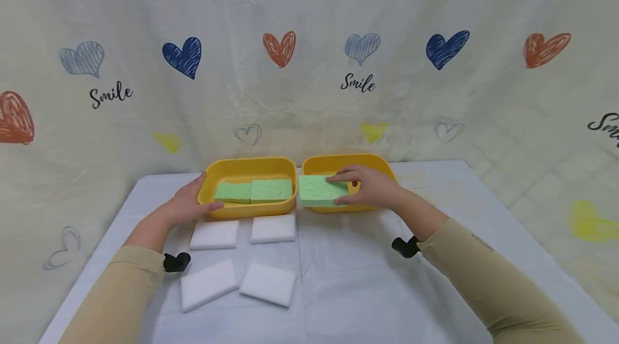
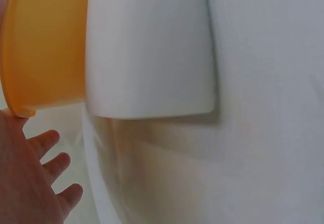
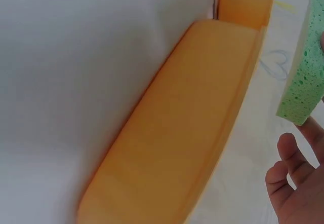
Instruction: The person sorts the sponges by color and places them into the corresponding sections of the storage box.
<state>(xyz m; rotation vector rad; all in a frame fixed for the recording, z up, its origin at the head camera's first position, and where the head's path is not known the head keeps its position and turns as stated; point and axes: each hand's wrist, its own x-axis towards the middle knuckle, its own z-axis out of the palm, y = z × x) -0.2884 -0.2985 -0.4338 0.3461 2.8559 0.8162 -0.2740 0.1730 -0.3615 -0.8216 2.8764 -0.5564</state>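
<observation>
My right hand [image 1: 372,187] pinches a green sponge [image 1: 316,189] between thumb and fingers above the right yellow container [image 1: 372,161]. In the right wrist view the pores of the green sponge [image 3: 304,77] show, with two fingers curled free below it. At the left yellow container [image 1: 251,164], my left hand [image 1: 186,201] holds the left end, thumb over the front wall. Several fingers [image 2: 58,165] hang off the rim in the left wrist view. Inside that container lie two green sponges [image 1: 271,191], side by side.
Several white sponge blocks lie on the white-covered table [image 1: 362,290]: one white block [image 1: 215,235] and another [image 1: 273,228] before the left container, two more nearer me. A white curtain [image 1: 309,107] with printed hearts hangs behind the table.
</observation>
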